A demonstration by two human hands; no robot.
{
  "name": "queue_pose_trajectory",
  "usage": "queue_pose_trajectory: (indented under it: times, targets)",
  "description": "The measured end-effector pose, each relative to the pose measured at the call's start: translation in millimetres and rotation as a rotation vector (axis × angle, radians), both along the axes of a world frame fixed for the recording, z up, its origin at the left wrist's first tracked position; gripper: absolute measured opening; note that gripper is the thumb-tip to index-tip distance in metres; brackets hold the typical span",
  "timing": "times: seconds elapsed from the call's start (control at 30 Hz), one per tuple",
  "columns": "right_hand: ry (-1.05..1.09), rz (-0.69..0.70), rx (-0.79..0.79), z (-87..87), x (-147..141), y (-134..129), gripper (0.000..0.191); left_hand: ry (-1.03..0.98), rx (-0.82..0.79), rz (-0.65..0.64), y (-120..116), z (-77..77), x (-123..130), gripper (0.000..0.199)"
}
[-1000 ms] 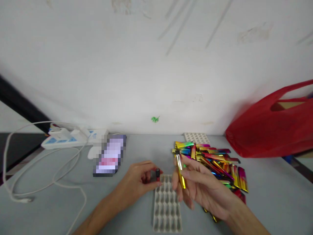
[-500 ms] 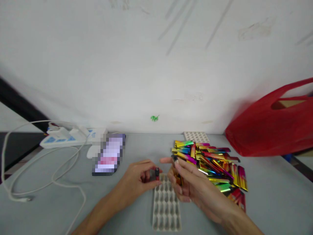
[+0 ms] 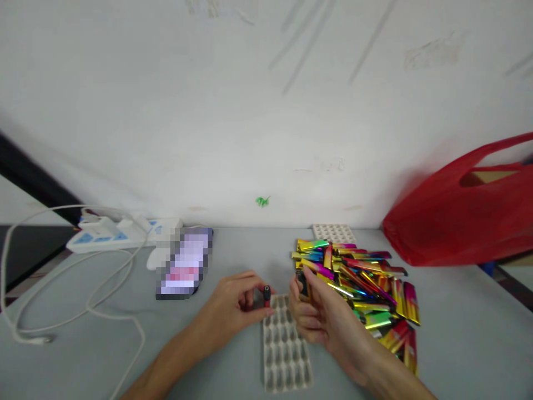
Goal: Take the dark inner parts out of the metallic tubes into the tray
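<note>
Above the bench (image 3: 233,250), our left hand (image 3: 237,303) pinches a red-and-black piece (image 3: 267,295) at the tray's (image 3: 286,355) far corner; our right hand (image 3: 318,311) grips a gold-and-black piece (image 3: 305,288).

The counter (image 3: 237,250) was plain grey, and the wall (image 3: 250,122) off-white, streaked darker grey, with beige scuffs and a bright green mark (image 3: 262,201). The metallic pieces (image 3: 377,283) shaded through gold, magenta, red, orange, green and blue. The small piece (image 3: 267,294) in the left hand (image 3: 237,303) was black and red; the held piece (image 3: 303,284) in the right hand (image 3: 327,322) showed black and gold. The near tray (image 3: 287,344) and far tray (image 3: 333,233) were pale off-white, patterned with rows of hollows. The bag (image 3: 466,222) was solid red, the power strip (image 3: 100,240) white with blue patches, the cable (image 3: 112,315) white, and the phone (image 3: 185,264) lilac with a pink band and dark edges.
</note>
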State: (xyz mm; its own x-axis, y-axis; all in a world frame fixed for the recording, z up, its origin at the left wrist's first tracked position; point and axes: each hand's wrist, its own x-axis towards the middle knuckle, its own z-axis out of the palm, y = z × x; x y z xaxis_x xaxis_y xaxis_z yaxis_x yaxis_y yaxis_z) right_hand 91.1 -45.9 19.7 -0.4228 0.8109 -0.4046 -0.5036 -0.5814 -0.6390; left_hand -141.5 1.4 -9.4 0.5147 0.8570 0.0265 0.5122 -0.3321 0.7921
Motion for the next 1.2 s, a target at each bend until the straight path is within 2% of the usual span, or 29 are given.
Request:
queue_pose_trajectory:
  times: [0.1, 0.2, 0.3, 0.47, 0.8, 0.97, 1.2]
  targets:
    - [0.024, -0.02, 0.11, -0.3, -4, -1, 0.055, -0.009, -0.002, 0.009, 0, 1.7, 1, 0.02]
    - [0.086, -0.027, 0.142, -0.4, -6, -2, 0.05, -0.004, -0.002, 0.014, 0, 2.8, 2, 0.021]
    - [0.096, -0.033, 0.112, -1.0, -5, -3, 0.05, 0.013, 0.016, 0.009, 0, 2.9, 2, 0.022]
    - [0.138, 0.071, -0.017, -3.9, -2, -2, 0.059, 0.046, 0.07, 0.01, 1, 3.4, -1, 0.023]
    - [0.261, 0.146, -0.023, -5.1, 0, 3, 0.066, 0.057, 0.048, 0.029, 0, 5.0, 1, 0.024]
    - [0.176, 0.036, -0.045, -2.3, -4, -1, 0.057, 0.064, 0.024, 0.032, 0, 7.3, 2, 0.023]
    - [0.184, -0.016, 0.083, -8.8, -11, -2, 0.053, 0.076, 0.026, 0.05, 0, 7.4, 3, 0.025]
